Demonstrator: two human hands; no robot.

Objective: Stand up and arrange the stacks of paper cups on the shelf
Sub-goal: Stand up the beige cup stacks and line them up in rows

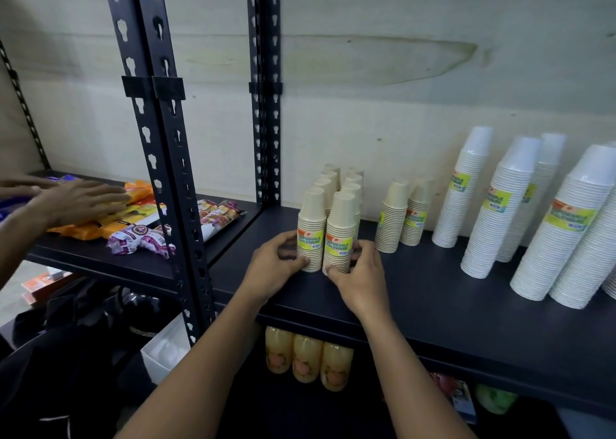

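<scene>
Both hands rest on the dark shelf (466, 305) at the front of a block of beige paper cup stacks (328, 205), which stand upright in two rows running toward the wall. The left hand (275, 267) cups the base of the front-left stack (311, 230), fingers curled against its side. The right hand (358, 277) grips the base of the front-right stack (339, 233), thumb at the front, fingers wrapped around the far side. Two shorter beige stacks (401, 217) stand upright near the block, to its right. Farther right, tall white cup stacks (500, 205) stand upright; the rearmost are partly hidden, so their count is uncertain. On the neighbouring shelf, another person's hand (78, 200) lies flat on snack packets (140, 218).
</scene>
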